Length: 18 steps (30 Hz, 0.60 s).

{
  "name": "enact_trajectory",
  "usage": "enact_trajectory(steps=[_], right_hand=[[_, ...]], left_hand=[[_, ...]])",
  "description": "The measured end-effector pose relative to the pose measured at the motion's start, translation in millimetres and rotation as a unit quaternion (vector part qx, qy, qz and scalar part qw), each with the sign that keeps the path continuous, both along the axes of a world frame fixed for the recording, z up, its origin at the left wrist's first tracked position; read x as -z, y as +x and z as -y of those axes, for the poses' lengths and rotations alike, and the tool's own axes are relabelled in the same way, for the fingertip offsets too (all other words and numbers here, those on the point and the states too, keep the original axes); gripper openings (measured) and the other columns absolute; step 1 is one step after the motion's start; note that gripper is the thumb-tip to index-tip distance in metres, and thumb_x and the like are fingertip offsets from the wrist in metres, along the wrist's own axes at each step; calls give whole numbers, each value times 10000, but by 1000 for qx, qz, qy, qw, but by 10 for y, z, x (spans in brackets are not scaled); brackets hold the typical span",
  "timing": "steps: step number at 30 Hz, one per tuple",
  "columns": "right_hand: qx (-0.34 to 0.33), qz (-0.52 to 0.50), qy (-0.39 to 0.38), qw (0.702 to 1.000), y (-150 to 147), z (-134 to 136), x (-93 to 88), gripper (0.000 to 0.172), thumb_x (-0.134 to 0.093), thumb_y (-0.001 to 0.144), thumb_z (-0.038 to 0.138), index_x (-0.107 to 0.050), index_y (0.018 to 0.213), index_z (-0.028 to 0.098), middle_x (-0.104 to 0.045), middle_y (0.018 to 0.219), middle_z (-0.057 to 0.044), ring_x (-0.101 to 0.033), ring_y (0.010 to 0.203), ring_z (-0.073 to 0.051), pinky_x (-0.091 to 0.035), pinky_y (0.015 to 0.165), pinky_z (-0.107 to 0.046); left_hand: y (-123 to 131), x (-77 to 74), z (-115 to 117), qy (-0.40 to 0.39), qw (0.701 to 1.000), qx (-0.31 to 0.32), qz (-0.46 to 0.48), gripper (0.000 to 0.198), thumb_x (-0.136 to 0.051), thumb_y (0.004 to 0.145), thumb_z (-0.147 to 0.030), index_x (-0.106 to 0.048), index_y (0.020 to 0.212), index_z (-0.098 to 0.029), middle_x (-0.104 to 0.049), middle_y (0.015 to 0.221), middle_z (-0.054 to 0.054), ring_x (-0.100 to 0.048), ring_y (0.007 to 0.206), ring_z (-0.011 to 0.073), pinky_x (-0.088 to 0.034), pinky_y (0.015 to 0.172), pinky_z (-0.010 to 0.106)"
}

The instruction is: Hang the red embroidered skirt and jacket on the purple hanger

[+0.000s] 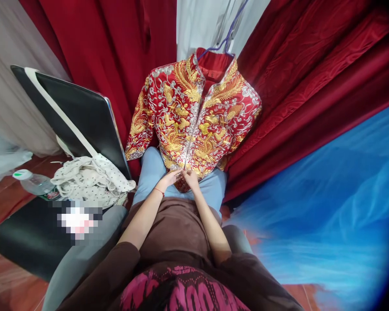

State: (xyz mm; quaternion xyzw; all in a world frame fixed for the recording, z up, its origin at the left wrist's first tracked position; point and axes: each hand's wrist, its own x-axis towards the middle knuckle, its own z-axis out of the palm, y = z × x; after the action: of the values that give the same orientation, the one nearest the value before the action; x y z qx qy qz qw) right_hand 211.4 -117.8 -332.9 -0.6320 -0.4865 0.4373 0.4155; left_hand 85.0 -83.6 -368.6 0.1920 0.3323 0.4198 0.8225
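Observation:
A red jacket with dense gold and silver embroidery and a stand collar hangs in front of me on a purple hanger. Its lower part rests over my knees. At the bottom of the jacket's front opening, my left hand pinches the edge with its fingertips. My right hand is closed at the same spot, its fingertips almost meeting the left ones. The fingers hide the small part between them. A thin red bracelet circles my left wrist.
To my left stands a black chair with a dotted white cloth bag, a plastic bottle and a blurred item on it. Red curtains hang behind the jacket. Blue sheer fabric spreads over the tiled floor at right.

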Motion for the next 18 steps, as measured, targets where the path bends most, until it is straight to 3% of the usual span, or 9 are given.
enact_trajectory(steps=[11, 18], right_hand=[[-13, -40, -17, 999, -88, -7, -4, 218, -647, 785, 281, -627, 584, 202, -614, 526, 31, -558, 492, -107, -454, 567, -211], [-1, -123, -78, 989, -132, 8, -15, 179, -701, 780, 252, -654, 627, 171, -710, 626, -44, -569, 462, -91, -397, 466, -185]], left_hand=[[-158, 11, -4, 11, 998, 4, -56, 141, -596, 827, -56, -722, 862, -110, -726, 822, 68, -657, 845, 151, -507, 979, 316], [-221, 51, -6, 13, 997, 0, -77, 137, -625, 810, -23, -725, 804, -118, -748, 863, 80, -662, 838, 145, -514, 948, 301]])
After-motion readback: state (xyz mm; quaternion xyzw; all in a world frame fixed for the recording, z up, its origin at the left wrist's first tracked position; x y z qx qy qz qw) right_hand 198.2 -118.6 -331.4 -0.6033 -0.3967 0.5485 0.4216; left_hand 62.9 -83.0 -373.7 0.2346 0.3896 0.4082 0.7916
